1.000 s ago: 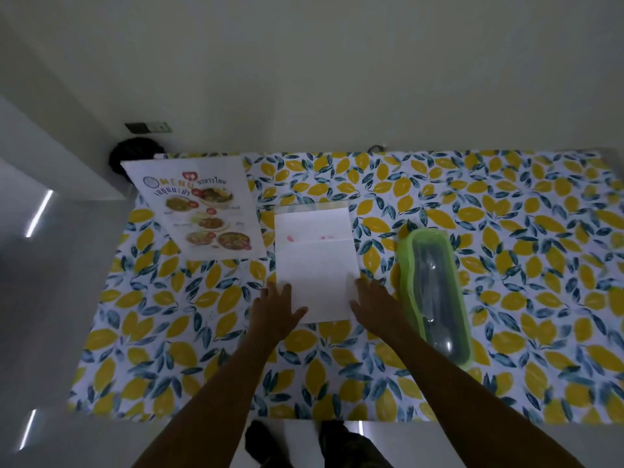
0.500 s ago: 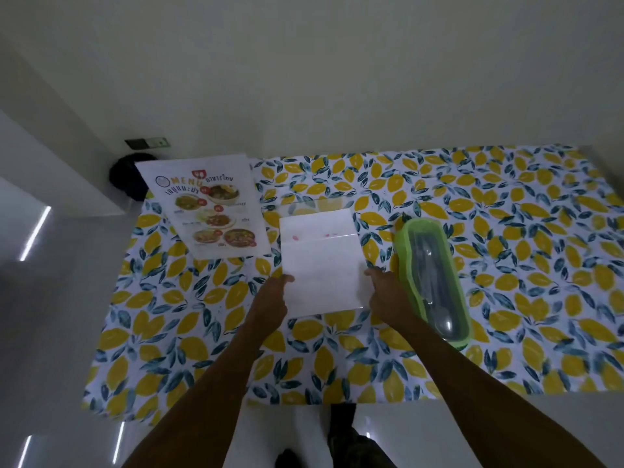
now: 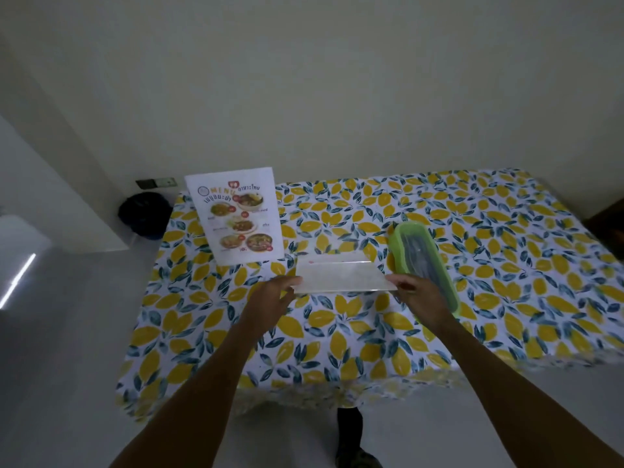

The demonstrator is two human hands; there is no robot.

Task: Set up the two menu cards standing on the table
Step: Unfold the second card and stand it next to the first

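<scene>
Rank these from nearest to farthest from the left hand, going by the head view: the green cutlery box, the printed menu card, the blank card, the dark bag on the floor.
1. Blank card: held at its left edge by the left hand.
2. Printed menu card: behind the hand, slightly to its left.
3. Green cutlery box: off to the right, past the blank card.
4. Dark bag: on the floor beyond the table's far left corner.
</scene>
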